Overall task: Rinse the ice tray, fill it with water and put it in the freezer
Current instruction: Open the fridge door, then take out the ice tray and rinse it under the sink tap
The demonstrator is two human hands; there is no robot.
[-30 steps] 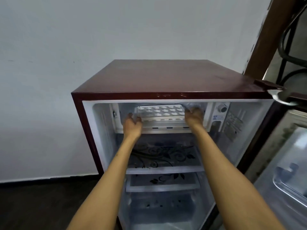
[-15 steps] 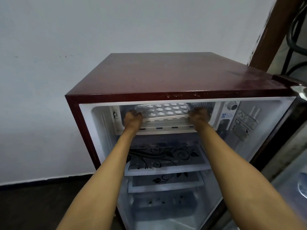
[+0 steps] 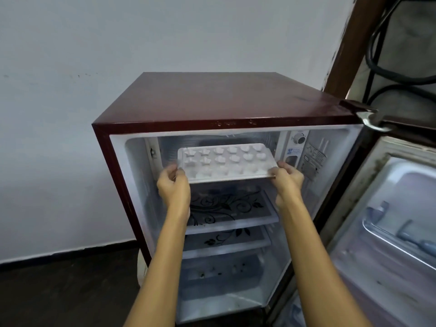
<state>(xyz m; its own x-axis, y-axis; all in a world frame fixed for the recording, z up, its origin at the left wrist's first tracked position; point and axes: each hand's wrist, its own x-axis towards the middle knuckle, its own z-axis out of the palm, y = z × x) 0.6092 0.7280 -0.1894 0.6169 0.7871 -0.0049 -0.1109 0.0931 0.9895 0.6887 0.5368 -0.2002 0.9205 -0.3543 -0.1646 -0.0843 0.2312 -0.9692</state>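
- While held level at the mouth of the freezer compartment [image 3: 219, 140], white rectangular plastic ice tray [image 3: 226, 162] with rows of star- and heart-shaped cells, near edge sticking out toward the camera, far edge inside the opening.
- Left hand [image 3: 173, 185] at the tray's 9 o'clock end, fingers curled round the short edge, thumb on top.
- Right hand [image 3: 286, 179] at the tray's 3 o'clock end, gripping that short edge the same way, fingertips [image 3: 274, 172] on the rim.
- Whether water sits in the cells: cannot tell.
- Small dark-red metal fridge [image 3: 212, 97] with white interior, standing against a pale wall [image 3: 118, 43].
- Below the tray, at 6 o'clock: two glass shelves with a black floral print [image 3: 226, 206], one above the other.
- At 3 o'clock of the freezer opening: round white thermostat dial [image 3: 299, 138] and printed stickers.
- Open fridge door [image 3: 389, 220] swung out at 4 o'clock, white liner and clear door rack showing.
- Brown wooden door frame [image 3: 346, 43] at 1 o'clock, black cables [image 3: 401, 74] looping beside it.
- Dark floor [image 3: 59, 291] at 8 o'clock.
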